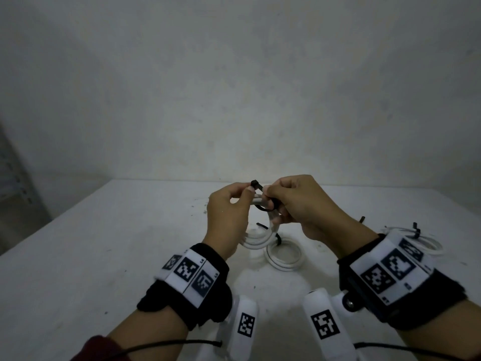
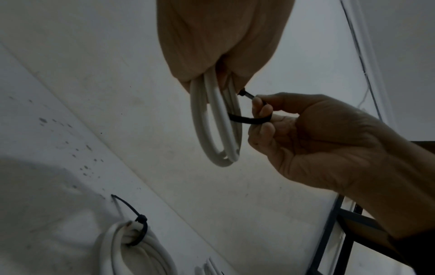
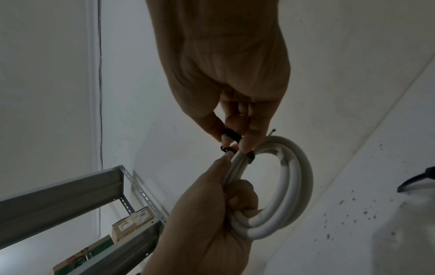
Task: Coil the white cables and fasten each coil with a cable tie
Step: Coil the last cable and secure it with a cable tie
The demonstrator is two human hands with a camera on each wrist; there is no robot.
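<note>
My left hand (image 1: 246,195) grips a small white cable coil (image 1: 259,201) above the table. The coil (image 2: 216,121) hangs from the left fingers in the left wrist view. A black cable tie (image 1: 264,208) loops round the coil's upper strands, with its head (image 1: 254,183) sticking up by the left thumb. My right hand (image 1: 270,198) pinches the tie's strap (image 2: 249,120) between thumb and fingers. From the right wrist, the tie (image 3: 231,136) shows at the right fingertips and the left hand (image 3: 207,214) curls round the coil (image 3: 289,186).
Two more white coils (image 1: 256,242) (image 1: 285,255) lie on the white table (image 1: 117,243) under my hands; at least one carries a black tie (image 2: 139,230). Another tied coil (image 1: 424,242) lies at the right. A metal shelf rack (image 3: 70,188) stands left of the table.
</note>
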